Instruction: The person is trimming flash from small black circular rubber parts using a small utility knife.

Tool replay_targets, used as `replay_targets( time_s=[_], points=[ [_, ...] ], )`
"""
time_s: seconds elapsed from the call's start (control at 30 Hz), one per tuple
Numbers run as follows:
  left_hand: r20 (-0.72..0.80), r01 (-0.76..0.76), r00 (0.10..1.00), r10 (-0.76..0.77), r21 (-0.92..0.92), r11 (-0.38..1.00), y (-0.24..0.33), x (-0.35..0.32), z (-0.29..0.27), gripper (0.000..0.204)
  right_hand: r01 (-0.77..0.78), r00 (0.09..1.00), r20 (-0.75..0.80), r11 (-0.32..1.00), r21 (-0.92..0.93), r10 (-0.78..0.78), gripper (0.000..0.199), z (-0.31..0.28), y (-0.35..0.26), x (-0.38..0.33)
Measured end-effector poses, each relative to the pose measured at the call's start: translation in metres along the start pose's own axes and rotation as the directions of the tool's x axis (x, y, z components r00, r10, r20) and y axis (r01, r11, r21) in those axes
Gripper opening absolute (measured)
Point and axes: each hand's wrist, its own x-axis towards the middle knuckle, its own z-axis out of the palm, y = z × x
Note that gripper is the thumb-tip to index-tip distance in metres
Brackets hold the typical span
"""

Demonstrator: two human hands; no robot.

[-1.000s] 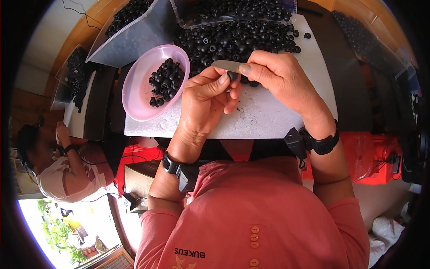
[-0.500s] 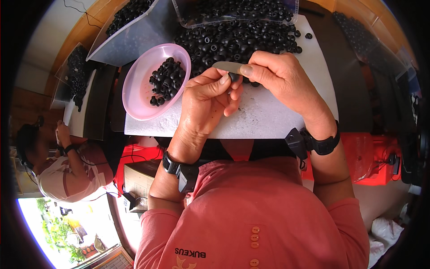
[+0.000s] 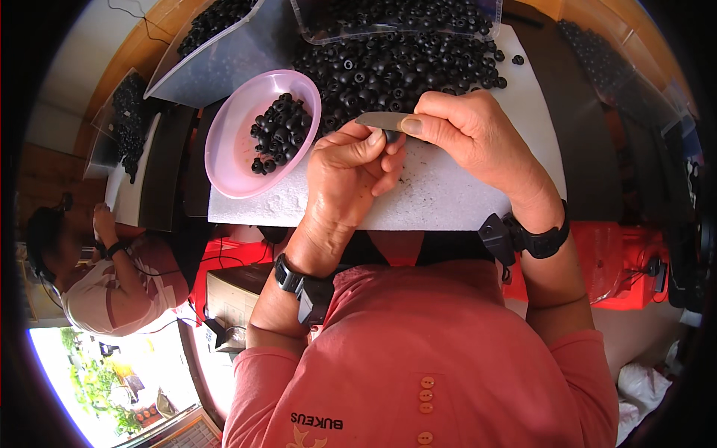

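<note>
My right hand (image 3: 467,138) grips a small grey blade (image 3: 379,120) that points left. Closed around a small black rubber ring (image 3: 391,135), my left hand (image 3: 351,168) keeps it right under the blade's edge. Both hands meet above a white foam board (image 3: 441,198). A pile of black rubber rings (image 3: 388,67) lies on the board just beyond them. To the left stands a pink plastic bowl (image 3: 231,160) with several black rings (image 3: 280,131) in it.
A clear plastic tray (image 3: 396,15) of rings sits at the far edge, another grey tray (image 3: 213,56) at the far left. A second person (image 3: 112,276) sits at the left beside more trays of rings. Red boxes (image 3: 620,261) lie under the table.
</note>
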Motion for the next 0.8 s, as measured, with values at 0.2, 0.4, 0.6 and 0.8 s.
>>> replay_targets(
  time_s=[0.2,0.4,0.6,0.8],
  points=[
    [0.03,-0.024,0.999,0.026,-0.072,0.997,0.006,0.007,-0.006,0.023,0.09,0.981,0.172,0.996,0.005,-0.089,0.024,0.009,-0.005,-0.006],
    [0.064,-0.036,0.997,0.039,-0.046,0.998,0.003,0.007,0.001,0.024,-0.11,0.985,-0.105,0.965,0.238,0.138,0.03,-0.007,-0.003,0.003],
    [-0.004,-0.062,0.998,0.062,0.075,0.995,0.001,0.002,0.01,0.021,-0.064,0.993,-0.092,0.989,0.136,0.076,0.035,-0.001,-0.007,0.002],
    [-0.093,-0.103,0.987,0.13,0.254,0.962,-0.005,-0.003,0.024,0.026,-0.173,0.982,-0.037,0.955,0.241,0.187,0.035,-0.001,-0.007,0.002]
  ],
)
